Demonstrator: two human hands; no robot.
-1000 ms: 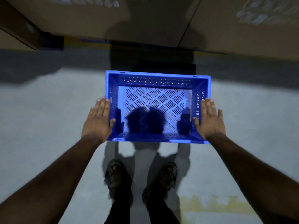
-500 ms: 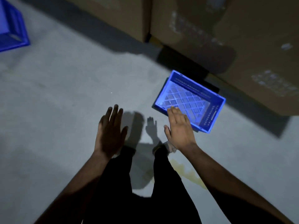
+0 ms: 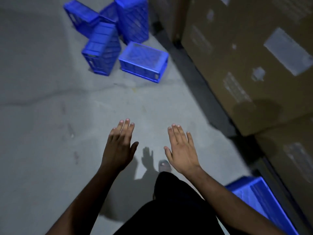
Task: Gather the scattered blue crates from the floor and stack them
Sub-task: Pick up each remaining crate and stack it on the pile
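Note:
Several blue crates lie jumbled on the grey floor ahead at the upper left. The nearest is an upside-down crate (image 3: 144, 61); beside it a crate (image 3: 101, 48) lies tipped on its side, and a tall one (image 3: 133, 17) stands on end behind. One more blue crate (image 3: 259, 202) sits upright on the floor at the lower right, behind my right arm. My left hand (image 3: 120, 146) and my right hand (image 3: 182, 150) hover over bare floor, palms down, fingers spread, holding nothing.
Large brown cardboard boxes (image 3: 245, 56) with white labels line the right side, with a dark gap along their base. Grey concrete floor (image 3: 50, 116) stretches from my feet to the crate pile. My dark trousers and one foot show at the bottom.
Both hands let go of the crate, which now sits at the lower right. The view has swung left, bringing the pile of crates into sight.

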